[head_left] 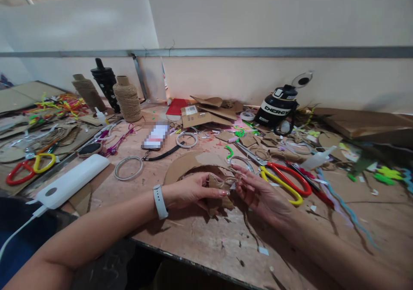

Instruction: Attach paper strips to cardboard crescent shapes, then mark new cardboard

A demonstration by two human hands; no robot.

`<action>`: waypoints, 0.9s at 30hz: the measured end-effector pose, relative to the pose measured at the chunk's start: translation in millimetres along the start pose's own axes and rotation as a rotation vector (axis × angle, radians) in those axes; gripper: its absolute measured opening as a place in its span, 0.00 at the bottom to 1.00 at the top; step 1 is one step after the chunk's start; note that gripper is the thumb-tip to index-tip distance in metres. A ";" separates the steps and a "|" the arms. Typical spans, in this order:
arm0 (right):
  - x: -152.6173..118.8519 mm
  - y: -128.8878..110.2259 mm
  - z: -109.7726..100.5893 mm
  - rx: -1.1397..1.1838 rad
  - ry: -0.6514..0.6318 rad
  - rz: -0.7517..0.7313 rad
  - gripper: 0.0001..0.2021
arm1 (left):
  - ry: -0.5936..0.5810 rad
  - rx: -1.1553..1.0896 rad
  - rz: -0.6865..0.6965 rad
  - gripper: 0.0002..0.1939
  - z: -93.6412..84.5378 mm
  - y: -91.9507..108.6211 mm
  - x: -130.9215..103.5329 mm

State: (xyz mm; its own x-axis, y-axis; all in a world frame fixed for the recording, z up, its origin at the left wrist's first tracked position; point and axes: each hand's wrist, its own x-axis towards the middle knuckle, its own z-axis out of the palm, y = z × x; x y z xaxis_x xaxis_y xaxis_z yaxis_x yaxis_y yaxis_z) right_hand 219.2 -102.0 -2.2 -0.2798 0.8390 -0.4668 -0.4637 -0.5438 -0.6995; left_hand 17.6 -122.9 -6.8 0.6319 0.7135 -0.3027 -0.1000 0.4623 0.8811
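Note:
Near the table's front edge, my left hand (193,190) is closed on a piece of brown cardboard (221,202) with a ragged edge. A curved cardboard piece (180,164) lies just behind that hand, partly covered by it. Beside it, the fingertips of my right hand (258,191) pinch a thin brown twine (248,223) against the cardboard. The twine's loose end hangs down onto the tabletop. To the right of my right hand lie scissors (287,176) with red and yellow handles.
Behind are a phone (155,136), tape rings (128,168), cardboard scraps (208,113) and a black bottle (275,109). Twine spools (127,98) stand at back left. Left, a white power bank (73,180) trails a cable. A glue bottle (318,158) and pipe cleaners (350,212) lie right.

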 end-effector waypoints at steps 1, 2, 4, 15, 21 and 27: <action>0.0 0.0 -0.1 0.003 0.002 -0.002 0.16 | 0.005 0.004 0.000 0.26 -0.6 -0.8 0.2; 0.0 0.0 -0.2 0.006 -0.001 -0.005 0.16 | 0.014 0.007 0.001 0.26 -1.2 -1.7 0.3; 0.0 -0.4 -0.4 0.010 -0.020 -0.006 0.16 | 0.035 0.008 0.003 0.25 -1.8 -3.1 0.4; 0.5 -0.4 -3.3 -0.007 -0.105 -0.028 0.15 | 0.029 -0.047 0.002 0.25 -1.6 -4.0 2.2; 0.6 -2.8 -3.1 -0.033 -0.134 -0.029 0.15 | 0.013 -0.041 -0.009 0.24 -4.6 -3.4 0.6; 5.6 -5.7 -6.9 -0.023 -0.100 -0.030 0.15 | -0.021 -0.025 -0.011 0.21 -4.2 -0.9 -3.3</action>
State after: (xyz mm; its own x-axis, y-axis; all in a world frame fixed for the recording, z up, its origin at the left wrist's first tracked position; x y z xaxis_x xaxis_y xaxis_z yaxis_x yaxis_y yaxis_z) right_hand 226.1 -94.4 -4.6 -0.3495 0.8520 -0.3898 -0.4542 -0.5179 -0.7249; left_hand 12.3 -123.4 -8.1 0.6490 0.6971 -0.3046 -0.1117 0.4833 0.8683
